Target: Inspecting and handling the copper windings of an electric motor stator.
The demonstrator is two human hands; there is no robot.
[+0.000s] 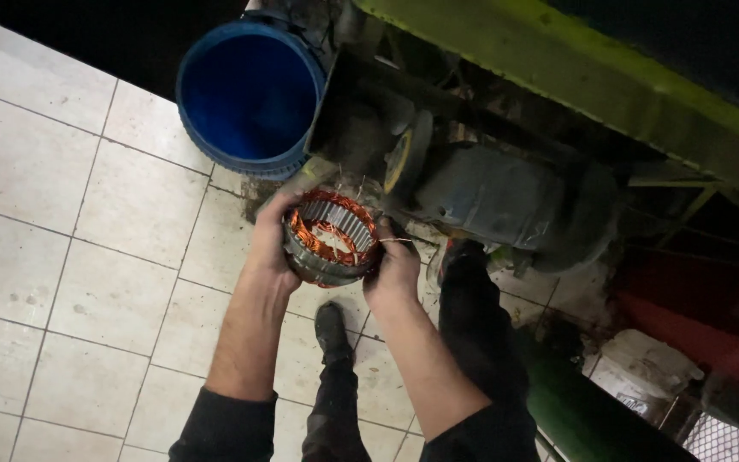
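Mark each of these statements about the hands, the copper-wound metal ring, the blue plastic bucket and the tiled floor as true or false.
1. Both hands hold the round metal stator ring wound with copper wire. True: the left hand and the right hand grip opposite sides.
2. The blue plastic bucket is full of water. False: its inside looks empty.
3. The floor is laid with pale square tiles. True.
4. The ring rests on the floor. False: it is held up in the air.
5. The person wears gloves. False: the hands are bare.
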